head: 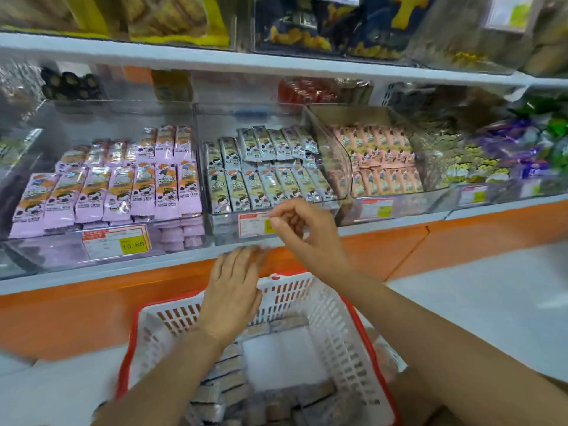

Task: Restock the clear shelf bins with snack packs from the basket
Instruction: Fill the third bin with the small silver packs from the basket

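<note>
Shelf bins [333,155] of snack packs [270,187] are sitting ahead; my left hand [233,293] is hovering straight-fingered over the basket [333,321], my right hand [307,238] is keeping its fingers curled, apparently round nothing.

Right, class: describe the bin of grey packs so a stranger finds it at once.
Find the orange-fronted shelf behind the white basket. The bin straight above the basket holds grey packs, flanked by lilac packs left and peach packs right.
</note>
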Demonstrator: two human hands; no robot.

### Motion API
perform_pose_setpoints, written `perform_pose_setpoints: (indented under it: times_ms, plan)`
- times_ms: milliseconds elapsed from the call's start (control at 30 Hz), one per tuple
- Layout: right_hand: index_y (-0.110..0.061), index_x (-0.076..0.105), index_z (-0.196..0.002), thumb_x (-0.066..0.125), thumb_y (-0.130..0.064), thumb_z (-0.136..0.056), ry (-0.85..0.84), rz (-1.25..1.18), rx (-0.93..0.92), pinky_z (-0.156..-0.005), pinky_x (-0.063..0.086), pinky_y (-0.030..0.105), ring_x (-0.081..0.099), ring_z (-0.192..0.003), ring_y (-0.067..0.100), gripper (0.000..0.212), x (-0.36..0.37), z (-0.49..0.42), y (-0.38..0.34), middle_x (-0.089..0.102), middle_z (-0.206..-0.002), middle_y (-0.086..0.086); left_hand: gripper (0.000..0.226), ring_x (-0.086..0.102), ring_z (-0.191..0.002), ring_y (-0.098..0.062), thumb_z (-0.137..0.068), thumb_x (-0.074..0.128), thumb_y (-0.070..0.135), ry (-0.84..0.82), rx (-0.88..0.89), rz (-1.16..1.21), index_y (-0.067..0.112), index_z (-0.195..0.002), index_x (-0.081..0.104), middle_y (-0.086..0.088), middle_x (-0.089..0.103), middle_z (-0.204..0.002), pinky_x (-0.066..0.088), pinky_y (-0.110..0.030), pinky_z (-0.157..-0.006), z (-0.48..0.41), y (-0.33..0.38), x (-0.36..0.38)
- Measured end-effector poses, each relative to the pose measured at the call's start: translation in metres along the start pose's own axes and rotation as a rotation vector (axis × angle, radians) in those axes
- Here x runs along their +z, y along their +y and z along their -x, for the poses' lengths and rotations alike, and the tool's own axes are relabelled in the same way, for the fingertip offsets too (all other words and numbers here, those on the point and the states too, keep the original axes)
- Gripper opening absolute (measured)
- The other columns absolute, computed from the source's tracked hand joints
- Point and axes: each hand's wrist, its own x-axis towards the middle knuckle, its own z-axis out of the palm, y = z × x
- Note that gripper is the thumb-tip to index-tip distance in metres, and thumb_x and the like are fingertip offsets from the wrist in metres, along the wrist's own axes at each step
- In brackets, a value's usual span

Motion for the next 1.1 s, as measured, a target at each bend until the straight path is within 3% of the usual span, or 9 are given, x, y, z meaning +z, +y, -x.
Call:
perform_pose_setpoints:
  times_ms: [133, 267, 333, 400, 533, 667, 767, 933, 1100]
  plan:
    - [-0.008, 0.068, -0.093, 0.064, -0.009, -0.092, -0.086, -0.003, 0.166, -0.058, 0.04, 0.018, 0.049, -0.059, 0.006, 0.004, 0.01, 0.043, 0.041, 0.06, -0.07, 0.001, 0.075, 0.05, -0.12, -0.035, -0.062, 0.079, 0.017, -0.23, -0.026, -0.017, 0.009, -0.133, 0.055, -0.013, 0.054, -0.129, 0.033, -0.045, -0.101, 0.011, -0.004, 0.025]
    - [-0.018, 0.067, -0.094, 0.066, -0.021, -0.091, -0.305, 0.066, 0.371, -0.06, 0.046, 0.029, 0.052, -0.06, 0.006, 0.005, 0.036, 0.088, 0.101, 0.064, -0.074, 0.004, 0.083, 0.05, -0.122, -0.032, -0.063, 0.081, 0.02, -0.381, -0.068, -0.026, 0.009, -0.139, 0.051, -0.01, 0.054, -0.133, 0.036, -0.047, -0.105, 0.031, -0.016, 0.049]
    - [-0.023, 0.066, -0.096, 0.066, -0.029, -0.09, -0.454, 0.12, 0.466, -0.067, 0.051, 0.034, 0.06, -0.069, 0.011, 0.008, 0.048, 0.11, 0.129, 0.066, -0.082, 0.002, 0.087, 0.051, -0.122, -0.033, -0.063, 0.084, 0.023, -0.415, -0.107, -0.048, 0.006, -0.142, 0.05, -0.013, 0.056, -0.132, 0.035, -0.049, -0.109, 0.042, -0.022, 0.062]
    - [-0.025, 0.066, -0.095, 0.069, -0.035, -0.087, -0.598, 0.149, 0.523, -0.069, 0.049, 0.029, 0.061, -0.076, 0.012, 0.014, 0.057, 0.13, 0.148, 0.066, -0.086, -0.002, 0.092, 0.052, -0.124, -0.036, -0.061, 0.085, 0.023, -0.447, -0.132, -0.056, 0.003, -0.143, 0.047, -0.017, 0.056, -0.134, 0.034, -0.052, -0.112, 0.053, -0.028, 0.075]
    - [-0.018, 0.07, -0.102, 0.078, -0.039, -0.08, -0.958, 0.163, 0.711, -0.078, 0.052, 0.028, 0.063, -0.078, 0.012, 0.032, 0.063, 0.165, 0.178, 0.067, -0.087, -0.001, 0.091, 0.048, -0.131, -0.04, -0.063, 0.08, 0.019, -0.449, -0.126, -0.066, -0.001, -0.144, 0.045, -0.021, 0.05, -0.143, 0.025, -0.052, -0.113, 0.065, -0.036, 0.094]
    - [-0.016, 0.072, -0.104, 0.075, -0.029, -0.082, -1.216, 0.242, 0.741, -0.083, 0.049, 0.03, 0.061, -0.085, 0.016, 0.026, 0.062, 0.192, 0.196, 0.07, -0.097, 0.004, 0.08, 0.046, -0.129, -0.04, -0.07, 0.069, 0.015, -0.383, -0.139, -0.063, 0.0, -0.145, 0.044, -0.02, 0.05, -0.142, 0.02, -0.052, -0.117, 0.068, -0.036, 0.105]
    - [-0.013, 0.073, -0.102, 0.075, -0.022, -0.082, -1.274, 0.309, 0.741, -0.079, 0.045, 0.026, 0.06, -0.086, 0.016, 0.022, 0.064, 0.198, 0.202, 0.072, -0.102, 0.007, 0.076, 0.044, -0.13, -0.039, -0.072, 0.058, 0.016, -0.353, -0.147, -0.053, 0.001, -0.145, 0.041, -0.02, 0.048, -0.143, 0.019, -0.052, -0.118, 0.071, -0.035, 0.111]
    - [-0.014, 0.073, -0.104, 0.073, -0.02, -0.085, -1.323, 0.371, 0.723, -0.078, 0.043, 0.025, 0.063, -0.097, 0.024, 0.02, 0.069, 0.2, 0.21, 0.07, -0.106, 0.008, 0.088, 0.042, -0.131, -0.039, -0.066, 0.079, 0.01, -0.331, -0.155, -0.021, 0.002, -0.146, 0.041, -0.02, 0.049, -0.143, 0.021, -0.054, -0.116, 0.07, -0.036, 0.113]
    - [-0.01, 0.07, -0.107, 0.066, -0.014, -0.09, -1.333, 0.436, 0.663, -0.084, 0.04, 0.025, 0.059, -0.105, 0.024, 0.018, 0.07, 0.196, 0.21, 0.065, -0.114, 0.008, 0.094, 0.041, -0.133, -0.037, -0.065, 0.083, 0.012, -0.348, -0.15, -0.022, 0.003, -0.147, 0.039, -0.019, 0.048, -0.144, 0.019, -0.052, -0.117, 0.07, -0.037, 0.111]
